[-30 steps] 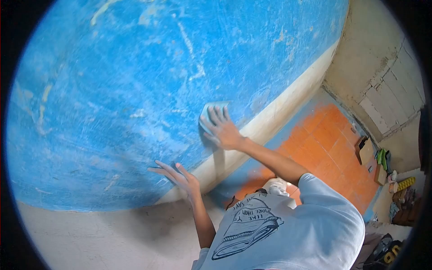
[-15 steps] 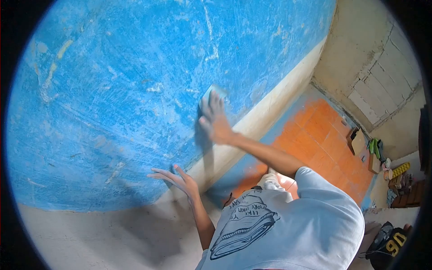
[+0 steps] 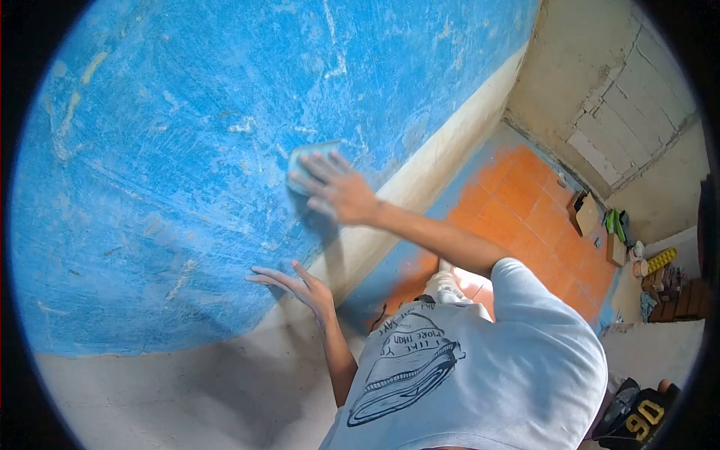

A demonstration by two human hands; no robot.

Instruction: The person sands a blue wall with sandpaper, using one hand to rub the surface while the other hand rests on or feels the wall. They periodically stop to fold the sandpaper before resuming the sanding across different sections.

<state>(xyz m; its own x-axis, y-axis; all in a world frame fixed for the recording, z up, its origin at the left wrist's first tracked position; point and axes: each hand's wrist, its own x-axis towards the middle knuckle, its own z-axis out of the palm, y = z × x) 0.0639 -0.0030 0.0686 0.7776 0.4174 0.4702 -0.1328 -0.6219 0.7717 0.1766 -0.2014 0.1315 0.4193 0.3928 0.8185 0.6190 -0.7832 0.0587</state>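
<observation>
My right hand [image 3: 337, 193] presses a pale grey-green sheet [image 3: 304, 161] flat against the blue wall [image 3: 187, 172], with fingers spread over it and somewhat blurred. Part of the sheet shows beyond the fingertips. Lower and to the left, my left hand [image 3: 304, 291] is beside the wall's lower edge with its fingers stretched out and thumb apart, holding nothing. Whether its fingertips touch the wall, I cannot tell. Pale scuffs and scratches mark the blue paint.
A cream band [image 3: 420, 169] runs along the blue wall's lower edge. Orange floor tiles [image 3: 517, 210] lie to the right. Near the far wall are an open box [image 3: 583, 214], a green item [image 3: 616, 225], a yellow object [image 3: 661, 259] and a dark cloth marked 90 [image 3: 641, 420].
My right hand and the sheet have moved left along the wall. My left hand stays in nearly the same place. The view has shifted slightly.
</observation>
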